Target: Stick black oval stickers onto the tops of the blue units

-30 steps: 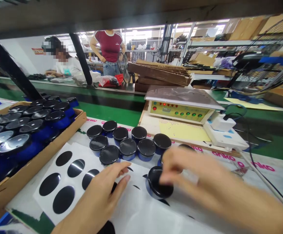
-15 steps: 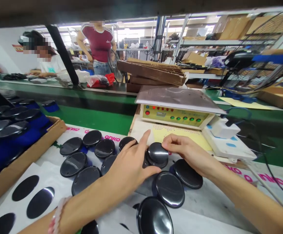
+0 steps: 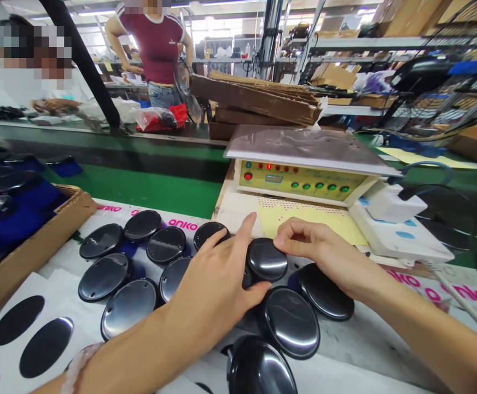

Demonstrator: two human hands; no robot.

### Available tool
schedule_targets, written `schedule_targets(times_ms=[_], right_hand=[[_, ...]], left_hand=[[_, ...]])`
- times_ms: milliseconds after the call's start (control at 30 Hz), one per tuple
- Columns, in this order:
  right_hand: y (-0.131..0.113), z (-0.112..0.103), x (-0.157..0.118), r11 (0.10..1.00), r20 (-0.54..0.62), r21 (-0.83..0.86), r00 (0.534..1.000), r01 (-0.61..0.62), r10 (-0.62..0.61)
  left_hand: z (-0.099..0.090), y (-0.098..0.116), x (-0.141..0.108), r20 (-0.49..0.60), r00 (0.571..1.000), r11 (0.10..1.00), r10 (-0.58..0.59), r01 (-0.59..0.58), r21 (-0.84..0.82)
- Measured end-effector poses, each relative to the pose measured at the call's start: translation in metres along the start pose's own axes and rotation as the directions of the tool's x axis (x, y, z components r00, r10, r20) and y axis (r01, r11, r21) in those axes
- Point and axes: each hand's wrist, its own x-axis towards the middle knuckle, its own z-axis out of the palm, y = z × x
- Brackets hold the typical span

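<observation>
Rows of glossy black round pieces with blue sides stand on the white sheeting. My left hand (image 3: 217,279) is beside one black round piece (image 3: 267,259), its thumb and fingers spread, with nothing visible in it. At the right rim of that same piece, my right hand (image 3: 316,246) has thumb and forefinger pinched together on a thin black disc lying over its top. Right below my right hand is another black piece (image 3: 326,291). Nearer to me stand two more, one (image 3: 291,322) below my left thumb and one (image 3: 261,368) at the bottom edge.
A control box (image 3: 304,180) with lit buttons stands behind my hands, with a white power strip (image 3: 402,235) to its right. A cardboard box (image 3: 37,241) of blue pieces is at left, above a sheet of black discs (image 3: 45,347). Two people are across the bench.
The view has shifted a little. The thin disc, earlier offset over the round piece, now lies lined up with its top. My right hand stays at its rim; my left hand remains spread.
</observation>
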Motion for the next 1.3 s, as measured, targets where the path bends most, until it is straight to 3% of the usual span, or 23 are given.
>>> schedule_targets(times_ms=[500,1300], right_hand=[[0.0023,0.0040,-0.0017,0.980,-0.023,-0.176,0.995,0.094,-0.100],[0.0052,0.0061,-0.0044,0.938,-0.048,-0.286,0.975,0.196,-0.219]], left_hand=[[0.0007,-0.0002,-0.0010,-0.014,1.000,0.999,0.017,-0.016,0.045],[-0.0015,0.0011,0.0005,-0.016,1.000,0.997,0.017,-0.015,0.076]])
